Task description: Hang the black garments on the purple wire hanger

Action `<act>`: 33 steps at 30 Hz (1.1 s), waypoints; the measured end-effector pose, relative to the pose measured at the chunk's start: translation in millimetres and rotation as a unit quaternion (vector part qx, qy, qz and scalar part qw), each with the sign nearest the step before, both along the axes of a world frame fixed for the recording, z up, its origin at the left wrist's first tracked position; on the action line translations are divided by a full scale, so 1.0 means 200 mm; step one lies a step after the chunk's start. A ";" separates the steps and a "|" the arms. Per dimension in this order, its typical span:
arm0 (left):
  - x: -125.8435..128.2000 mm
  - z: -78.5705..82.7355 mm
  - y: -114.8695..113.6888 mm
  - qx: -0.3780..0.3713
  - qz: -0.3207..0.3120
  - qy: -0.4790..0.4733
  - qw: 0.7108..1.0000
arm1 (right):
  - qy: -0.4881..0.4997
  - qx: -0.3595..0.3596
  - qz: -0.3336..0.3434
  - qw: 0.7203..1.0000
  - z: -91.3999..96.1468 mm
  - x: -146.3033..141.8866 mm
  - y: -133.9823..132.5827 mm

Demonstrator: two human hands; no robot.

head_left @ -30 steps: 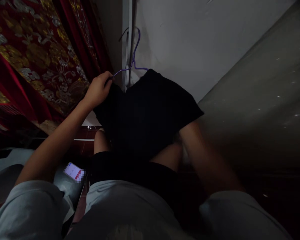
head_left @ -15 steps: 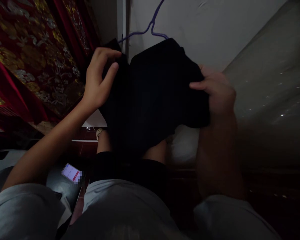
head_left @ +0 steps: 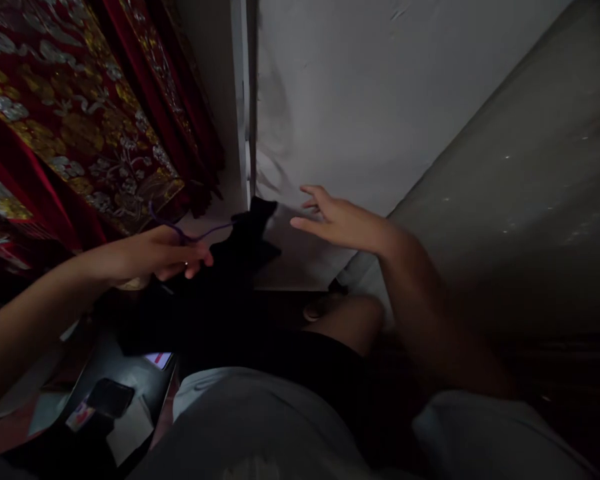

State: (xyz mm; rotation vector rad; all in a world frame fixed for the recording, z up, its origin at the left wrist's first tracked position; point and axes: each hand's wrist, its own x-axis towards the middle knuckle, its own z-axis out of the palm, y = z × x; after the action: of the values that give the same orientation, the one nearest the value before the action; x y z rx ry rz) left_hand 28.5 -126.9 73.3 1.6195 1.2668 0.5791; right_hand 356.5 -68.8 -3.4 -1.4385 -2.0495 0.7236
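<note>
My left hand (head_left: 167, 253) is closed on a thin purple clothes hanger (head_left: 216, 231), whose hook sticks up at the left above the fingers. A black garment (head_left: 247, 243) hangs from that hanger, one corner of it pointing up beside the wall edge. Its lower part blends into my dark shorts, so its full outline cannot be made out. My right hand (head_left: 333, 217) is apart from the garment, to its right in front of the white wall. Nothing is in it, and its fingers are spread.
Red cloth with gold and silver patterns (head_left: 95, 127) hangs at the left. A pale wall (head_left: 360, 100) stands ahead, with a greyish sheet (head_left: 530, 173) sloping along the right. At lower left a dark surface holds a partly covered lit phone (head_left: 160, 360) and a black object (head_left: 111, 397).
The garment and hanger have swung down and left, now in my left hand by the hanger. My right hand has let go of the cloth and moved left and slightly down.
</note>
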 end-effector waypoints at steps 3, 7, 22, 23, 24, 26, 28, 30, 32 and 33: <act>-0.08 0.08 0.08 0.056 -0.018 0.094 0.994 | 0.015 -0.043 0.064 0.997 -0.02 -0.01 0.07; -0.11 0.09 0.28 0.228 0.072 0.089 0.967 | 0.219 -0.053 0.098 0.969 -0.08 -0.07 0.16; 0.10 -0.24 0.30 0.625 -0.108 0.329 0.700 | 0.507 0.203 -0.104 0.831 0.07 0.06 0.44; 0.13 -0.28 0.28 0.590 -0.127 0.353 0.715 | 0.500 0.210 -0.107 0.833 0.08 0.05 0.45; 0.15 -0.32 0.28 0.551 -0.137 0.377 0.732 | 0.492 0.215 -0.109 0.836 0.09 0.05 0.46; 0.19 -0.37 0.28 0.469 -0.136 0.428 0.760 | 0.482 0.225 -0.122 0.838 0.11 0.06 0.46; 0.22 -0.41 0.29 0.398 -0.121 0.467 0.780 | 0.475 0.234 -0.137 0.837 0.11 0.08 0.43; 0.23 -0.45 0.30 0.366 -0.110 0.476 0.792 | 0.462 0.244 -0.153 0.839 0.07 0.12 0.40; 0.23 -0.51 0.31 0.352 -0.096 0.458 0.811 | 0.445 0.254 -0.164 0.843 -0.01 0.15 0.38; 0.24 -0.55 0.30 0.341 -0.095 0.446 0.822 | 0.437 0.254 -0.167 0.846 -0.05 0.17 0.38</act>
State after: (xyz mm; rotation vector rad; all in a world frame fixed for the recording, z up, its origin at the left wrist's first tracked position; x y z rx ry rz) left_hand 75.5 -66.7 -37.2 2.7911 1.6062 0.0987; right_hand 390.4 7.4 -14.0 -0.8636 -1.1097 0.4879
